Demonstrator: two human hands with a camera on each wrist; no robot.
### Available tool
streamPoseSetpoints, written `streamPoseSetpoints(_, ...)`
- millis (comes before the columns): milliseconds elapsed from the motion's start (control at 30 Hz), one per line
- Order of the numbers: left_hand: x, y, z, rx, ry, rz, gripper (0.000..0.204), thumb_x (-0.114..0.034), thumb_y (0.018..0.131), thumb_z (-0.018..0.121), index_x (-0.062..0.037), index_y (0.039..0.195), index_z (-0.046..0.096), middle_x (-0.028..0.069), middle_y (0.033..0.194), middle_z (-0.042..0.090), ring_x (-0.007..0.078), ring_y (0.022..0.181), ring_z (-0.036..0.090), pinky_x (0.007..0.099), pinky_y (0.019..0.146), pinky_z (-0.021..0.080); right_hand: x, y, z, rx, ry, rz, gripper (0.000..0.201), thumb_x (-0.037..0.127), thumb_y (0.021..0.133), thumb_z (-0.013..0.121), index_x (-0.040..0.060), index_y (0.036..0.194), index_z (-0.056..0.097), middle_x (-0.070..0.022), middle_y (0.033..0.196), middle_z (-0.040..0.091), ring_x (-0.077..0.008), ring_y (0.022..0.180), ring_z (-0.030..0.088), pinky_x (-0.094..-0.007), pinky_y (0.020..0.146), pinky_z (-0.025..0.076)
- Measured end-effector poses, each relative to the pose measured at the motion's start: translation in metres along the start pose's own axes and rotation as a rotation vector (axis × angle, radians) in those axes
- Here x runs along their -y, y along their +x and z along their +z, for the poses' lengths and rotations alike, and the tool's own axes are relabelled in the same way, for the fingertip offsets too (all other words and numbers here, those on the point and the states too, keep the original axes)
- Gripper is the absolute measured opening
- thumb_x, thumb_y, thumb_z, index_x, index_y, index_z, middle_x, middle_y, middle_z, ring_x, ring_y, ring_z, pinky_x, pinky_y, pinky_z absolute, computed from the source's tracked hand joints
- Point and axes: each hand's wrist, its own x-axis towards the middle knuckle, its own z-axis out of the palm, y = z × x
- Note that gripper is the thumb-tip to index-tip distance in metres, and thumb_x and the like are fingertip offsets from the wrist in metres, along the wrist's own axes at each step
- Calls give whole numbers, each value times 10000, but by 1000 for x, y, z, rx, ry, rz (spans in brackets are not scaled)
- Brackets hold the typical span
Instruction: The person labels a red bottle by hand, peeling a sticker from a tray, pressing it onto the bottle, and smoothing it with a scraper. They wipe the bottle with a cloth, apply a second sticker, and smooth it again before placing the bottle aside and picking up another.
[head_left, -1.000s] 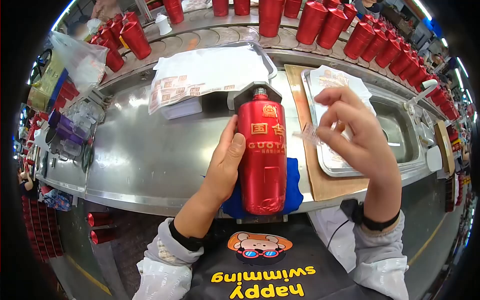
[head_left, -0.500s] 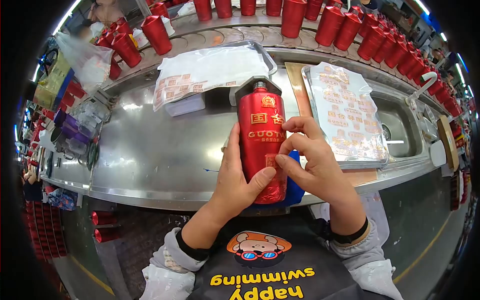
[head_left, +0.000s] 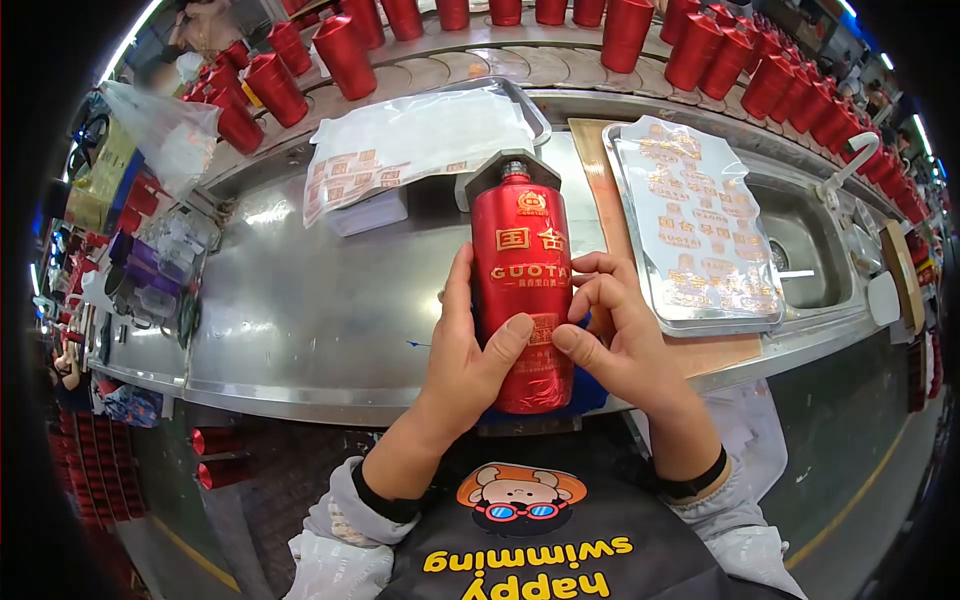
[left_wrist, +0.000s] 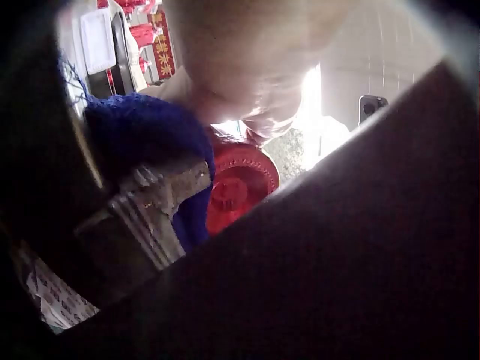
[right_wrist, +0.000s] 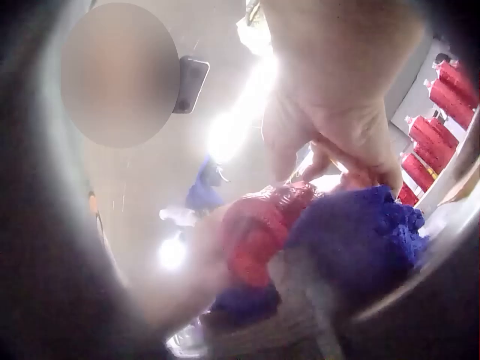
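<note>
A red bottle (head_left: 522, 300) with gold lettering lies face up on a dark holder, its neck pointing away, over a blue cloth (head_left: 590, 396). The left hand (head_left: 465, 350) grips its left side, thumb on the front beside a small gold-printed label (head_left: 541, 329). At the bottle's right edge is the right hand (head_left: 625, 335), fingers bent and thumb close to that label; whether it pinches anything is hidden. In the left wrist view the round red base (left_wrist: 238, 187) shows beside the blue cloth (left_wrist: 150, 135). The right wrist view shows the right hand (right_wrist: 330, 112) above the blue cloth (right_wrist: 352, 232).
A tray with a gold-printed sheet (head_left: 695, 225) lies right, beside a sink (head_left: 800, 250) and faucet (head_left: 862, 148). Another printed sheet (head_left: 420, 145) lies at the back, over a white box (head_left: 368, 213). Several red bottles (head_left: 345, 55) line the conveyor behind. Clear jugs (head_left: 155, 290) stand left.
The right hand has come from above the right tray, where it held a small clear piece, to the bottle. The gold-printed label now shows on the bottle's lower front; the left thumb has moved beside it.
</note>
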Motion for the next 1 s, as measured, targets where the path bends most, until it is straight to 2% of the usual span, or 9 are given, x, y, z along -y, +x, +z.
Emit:
streamPoseSetpoints(100,-3,0,3,-9,-36,-19,911,-369,914,671,65,1501,127,217,1386,405,274,1254,485,384,1055,394,-7,-3,1,-2,49,6,314,279,800,793,65,894,585,-174,1258,467,-247,1113,500,-301,766,457)
streamPoseSetpoints(267,1,-3,0,55,127,75,1010,-416,867,713,44,1513,87,222,1385,391,291,1270,464,407,1061,389,-8,-5,-2,53,51,1,381,306,758,825,70,916,571,-191,1283,440,-285,1167,474,-340,841,444)
streamPoseSetpoints(400,-1,-5,-2,63,164,24,1075,-446,831,741,28,1520,66,225,1383,383,308,1280,447,420,1064,386,-9,-6,-4,86,19,-21,396,316,762,820,71,932,559,-198,1302,418,-304,1220,444,-358,887,429)
streamPoseSetpoints(500,-1,-4,-4,98,188,63,1042,-413,850,730,27,1520,64,220,1386,382,295,1262,467,414,1061,392,-9,-7,-6,105,39,-25,394,322,771,812,69,934,557,-196,1304,414,-310,1243,431,-376,927,414)
streamPoseSetpoints(567,-3,1,-4,88,50,26,1014,-375,861,725,28,1518,67,217,1384,383,283,1244,485,407,1054,401,-10,-6,-7,128,76,-13,377,314,785,802,67,932,558,-195,1303,416,-316,1248,429,-386,952,403)
streamPoseSetpoints(600,-4,2,-3,82,-19,6,1000,-356,866,723,29,1517,68,215,1384,383,277,1235,493,403,1050,406,-10,-6,-6,108,91,10,363,305,793,796,67,931,559,-195,1303,416,-317,1249,429,-386,954,402)
streamPoseSetpoints(700,-16,5,6,50,32,-27,951,-288,877,710,34,1511,79,212,1380,387,261,1216,511,392,1035,423,-11,-5,-3,73,108,36,326,281,815,779,65,930,563,-193,1301,420,-318,1252,430,-385,958,400)
streamPoseSetpoints(800,-3,6,6,2,112,4,961,-272,857,721,41,1506,85,218,1376,391,261,1220,508,389,1019,436,-12,-6,-3,71,92,9,306,269,826,769,65,929,567,-193,1296,427,-317,1253,433,-382,956,400)
streamPoseSetpoints(1000,-5,7,3,38,202,8,1049,-353,836,744,58,1508,51,241,1387,368,292,1239,494,402,1023,428,-13,-7,-4,69,113,10,297,258,824,768,66,933,569,-199,1301,432,-316,1250,445,-384,951,405)
